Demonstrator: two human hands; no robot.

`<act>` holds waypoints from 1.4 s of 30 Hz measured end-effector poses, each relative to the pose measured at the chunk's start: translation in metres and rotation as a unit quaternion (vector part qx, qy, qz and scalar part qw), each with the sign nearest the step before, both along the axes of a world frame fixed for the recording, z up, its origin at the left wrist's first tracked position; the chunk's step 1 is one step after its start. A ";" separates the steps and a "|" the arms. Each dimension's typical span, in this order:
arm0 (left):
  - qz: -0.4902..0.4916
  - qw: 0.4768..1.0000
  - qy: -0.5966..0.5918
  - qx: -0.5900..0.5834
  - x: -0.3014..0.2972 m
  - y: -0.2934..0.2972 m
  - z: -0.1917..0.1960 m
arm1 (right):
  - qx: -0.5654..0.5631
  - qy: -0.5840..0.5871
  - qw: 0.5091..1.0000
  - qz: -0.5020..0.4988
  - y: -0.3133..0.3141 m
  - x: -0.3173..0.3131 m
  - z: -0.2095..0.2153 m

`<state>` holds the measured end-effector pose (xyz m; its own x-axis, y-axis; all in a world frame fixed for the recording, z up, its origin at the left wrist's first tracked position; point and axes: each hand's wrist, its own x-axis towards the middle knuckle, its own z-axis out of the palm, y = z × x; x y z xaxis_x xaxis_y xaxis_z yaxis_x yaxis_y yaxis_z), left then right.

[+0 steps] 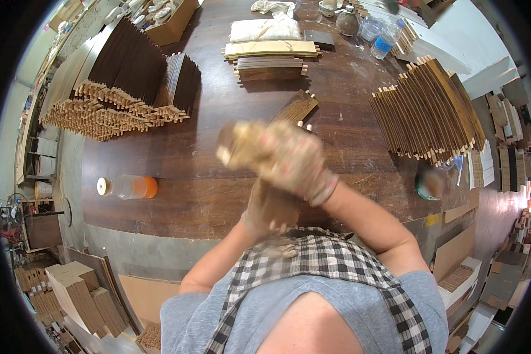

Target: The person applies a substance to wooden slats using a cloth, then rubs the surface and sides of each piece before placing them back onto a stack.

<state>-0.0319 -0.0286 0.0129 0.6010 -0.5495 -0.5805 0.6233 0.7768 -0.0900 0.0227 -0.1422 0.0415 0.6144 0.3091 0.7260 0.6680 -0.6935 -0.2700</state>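
Both my hands wear pale work gloves. My left hand [257,213], close to my apron, is wrapped round a short dark brown wooden board [281,205] with light dowel pegs at its near end. Above it, my right hand [304,156] is closed on a blurred tan-and-brown object [242,144], perhaps a wad of cloth; motion smears its shape. The right hand covers the far part of the board. Just beyond, a loose brown board [298,107] with dowel pegs lies on the table, partly hidden.
The brown table [177,206] bears a big stack of dowelled boards [124,76] at left and a leaning row [428,112] at right. A bottle of orange liquid [133,186] lies at left. Far back are bundled slats [270,69], a folded white cloth [265,29] and water bottles [386,40].
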 end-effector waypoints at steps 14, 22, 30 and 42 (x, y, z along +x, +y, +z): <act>-0.005 0.971 -0.239 -0.014 0.032 0.056 -0.047 | 0.513 0.381 0.766 0.075 -0.066 -0.052 0.002; 0.024 0.964 -0.265 -0.009 0.028 0.044 -0.022 | 0.396 0.489 0.769 0.111 -0.100 -0.074 0.010; 0.024 0.948 -0.301 0.102 0.028 0.043 -0.019 | 0.025 0.343 0.935 0.092 -0.076 -0.073 0.030; 0.040 0.950 -0.289 0.110 0.034 0.046 -0.024 | -0.065 0.287 0.954 0.053 -0.075 -0.071 0.028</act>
